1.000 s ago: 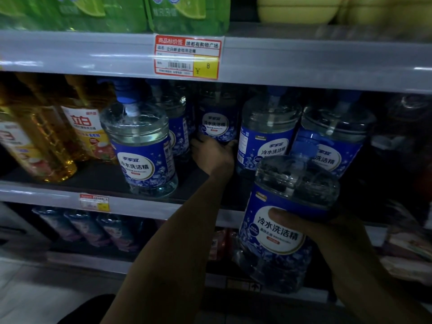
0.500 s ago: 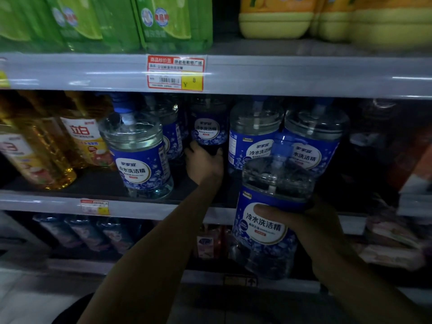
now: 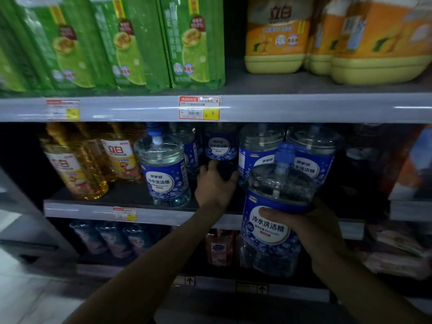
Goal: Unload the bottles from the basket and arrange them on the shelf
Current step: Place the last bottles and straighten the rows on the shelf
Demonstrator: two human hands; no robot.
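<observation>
nearest, the right hand [image 3: 313,228] grips a blue-labelled clear bottle [image 3: 273,220] upright in front of the shelf [image 3: 98,208], fingers [image 3: 273,212] wrapped across its label. further in, at its 11 o'clock, the left hand [image 3: 216,183] reaches into the shelf, fingers spread open against the dark base of a rear bottle [image 3: 221,146]. more blue-labelled bottles [image 3: 164,169] stand around it, yellow bottles [image 3: 77,167] at 9 o'clock.

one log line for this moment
left hand: on rear bottle | right hand: holds bottle off shelf | step: placing

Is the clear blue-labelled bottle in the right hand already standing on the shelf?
No, the right hand holds the clear blue-labelled bottle in the air, in front of the shelf edge.
</observation>
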